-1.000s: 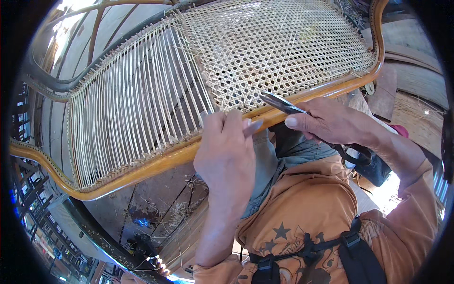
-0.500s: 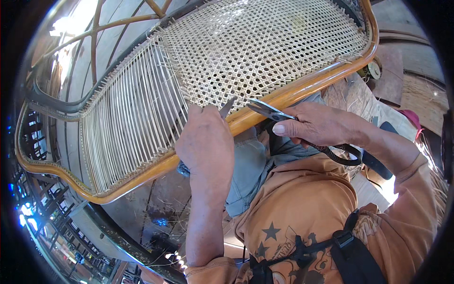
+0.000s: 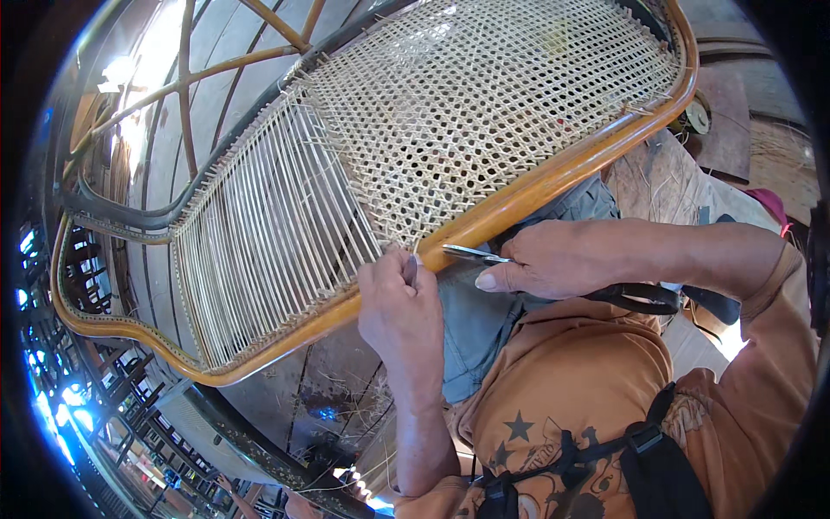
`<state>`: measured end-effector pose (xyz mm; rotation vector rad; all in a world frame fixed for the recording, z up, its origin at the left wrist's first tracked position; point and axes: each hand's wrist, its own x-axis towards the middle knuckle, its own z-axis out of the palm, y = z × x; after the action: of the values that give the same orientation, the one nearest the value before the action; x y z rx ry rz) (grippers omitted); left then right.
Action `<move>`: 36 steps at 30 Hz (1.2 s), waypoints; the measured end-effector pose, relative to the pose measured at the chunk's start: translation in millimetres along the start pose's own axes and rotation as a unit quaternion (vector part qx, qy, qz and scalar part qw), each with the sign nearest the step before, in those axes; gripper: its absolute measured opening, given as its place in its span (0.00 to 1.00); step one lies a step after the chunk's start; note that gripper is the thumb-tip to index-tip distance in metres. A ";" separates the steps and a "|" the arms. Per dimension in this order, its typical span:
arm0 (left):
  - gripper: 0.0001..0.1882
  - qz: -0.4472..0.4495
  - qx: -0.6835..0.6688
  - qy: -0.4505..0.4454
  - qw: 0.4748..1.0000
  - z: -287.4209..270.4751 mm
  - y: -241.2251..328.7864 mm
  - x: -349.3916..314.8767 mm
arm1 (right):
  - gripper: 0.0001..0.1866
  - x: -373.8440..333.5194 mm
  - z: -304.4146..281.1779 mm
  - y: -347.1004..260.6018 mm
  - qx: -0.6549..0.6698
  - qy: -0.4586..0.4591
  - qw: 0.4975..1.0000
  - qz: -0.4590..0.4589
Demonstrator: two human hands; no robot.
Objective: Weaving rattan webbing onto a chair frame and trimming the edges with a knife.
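A pair of scissors [image 3: 635,297] with dark handles is gripped in my right hand [image 3: 553,259]. Their narrow blades point left, just over the chair frame's polished front rail [image 3: 493,225]. Closed in a pinch at that rail, my left hand [image 3: 402,311] has a small grey pointed metal tool between thumb and forefinger; most of it is hidden. A pale cane strand end rises beside those fingertips. Behind both hands lies the woven cane panel [image 3: 484,112], its open mesh finished on the right. On the left part, parallel cane strands [image 3: 268,229] run without cross-weaving.
Curved rattan bars [image 3: 186,86] stand beyond the panel at the upper left. A dark curved rail [image 3: 251,450] passes below the frame at lower left. Round reel-like object [image 3: 696,117] sits at the right, near wooden boards and cane scraps [image 3: 666,182].
My left hand has shifted down and right along the rail, its fingers now pinched at the edge. The scissors have dropped lower and turned flatter. The panel appears slightly lower and further right.
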<state>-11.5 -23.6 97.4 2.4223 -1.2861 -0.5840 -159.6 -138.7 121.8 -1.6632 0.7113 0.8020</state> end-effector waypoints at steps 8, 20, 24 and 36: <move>0.03 -0.017 -0.096 0.011 0.995 5.9 -4.2 0.1 | 0.26 22.8 -0.8 -10.7 -0.071 0.045 0.993 -0.084; 0.04 0.005 -0.066 0.036 0.997 13.2 -8.1 -2.6 | 0.26 22.6 0.5 -18.3 -0.192 0.029 0.980 -0.051; 0.03 0.007 -0.095 0.053 0.994 16.0 -11.6 -2.6 | 0.29 12.3 3.1 -17.8 -0.091 0.045 0.994 0.038; 0.14 -0.295 -0.402 0.088 0.862 21.0 -107.7 -51.9 | 0.17 -28.3 61.0 78.0 -0.144 0.434 0.846 -0.274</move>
<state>27.2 75.5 38.9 2.0082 -0.1006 -0.8183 -247.1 -94.7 90.1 -2.3650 0.6584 -0.3301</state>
